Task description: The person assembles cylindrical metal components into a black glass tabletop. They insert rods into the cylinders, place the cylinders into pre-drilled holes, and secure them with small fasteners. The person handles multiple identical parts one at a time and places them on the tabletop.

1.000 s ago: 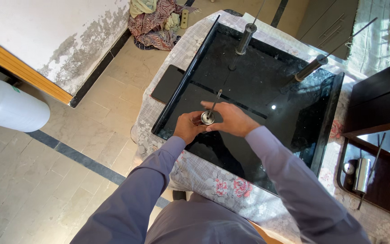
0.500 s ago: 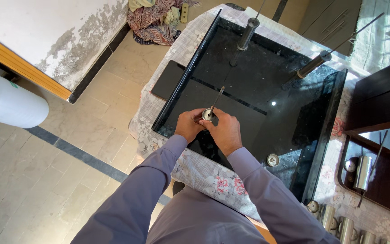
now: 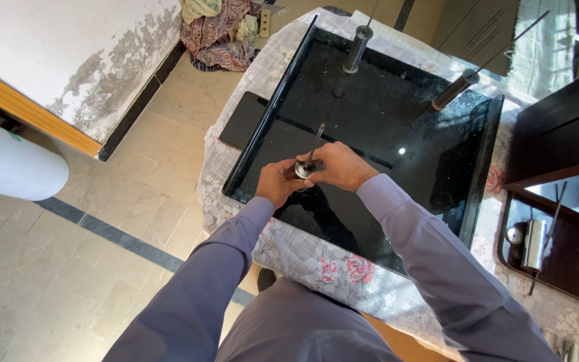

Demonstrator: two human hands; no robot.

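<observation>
The fingers of the left hand (image 3: 277,182) curl closed around the base of a short metal post (image 3: 305,167), and the fingers of the right hand (image 3: 338,165) close on the same post from the other side, so both hands meet around it. A thin threaded rod (image 3: 316,139) rises tilted from the top of the post, clear of the hands. The post stands near the front left part of a black glass panel (image 3: 397,127). Farther back on the panel stand two taller metal posts, one at the far edge (image 3: 356,49) and one toward the right (image 3: 456,89), each with its own thin rod. The panel lies on a surface covered by a flowered cloth (image 3: 330,265). A white container (image 3: 15,167) lies on the tiled floor (image 3: 102,241) at the left.
</observation>
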